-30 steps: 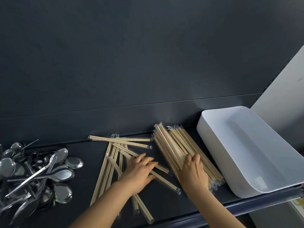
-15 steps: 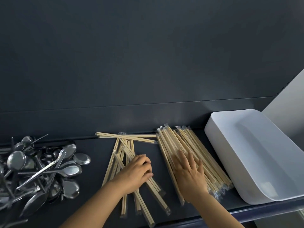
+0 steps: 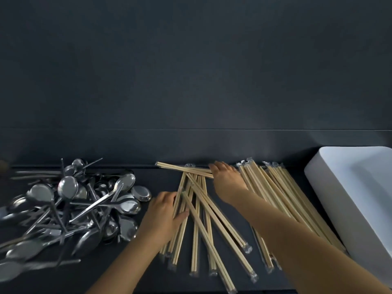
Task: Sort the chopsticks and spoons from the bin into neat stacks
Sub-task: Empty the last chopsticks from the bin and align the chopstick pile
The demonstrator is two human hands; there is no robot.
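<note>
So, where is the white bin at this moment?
In the head view the white bin sits at the far right of the dark counter, just right of the neater chopstick stack, beyond the right hand.

No text, label, brand or number can be read anywhere. Nothing printed is seen on the chopstick wrappers (image 3: 246, 248).
</note>
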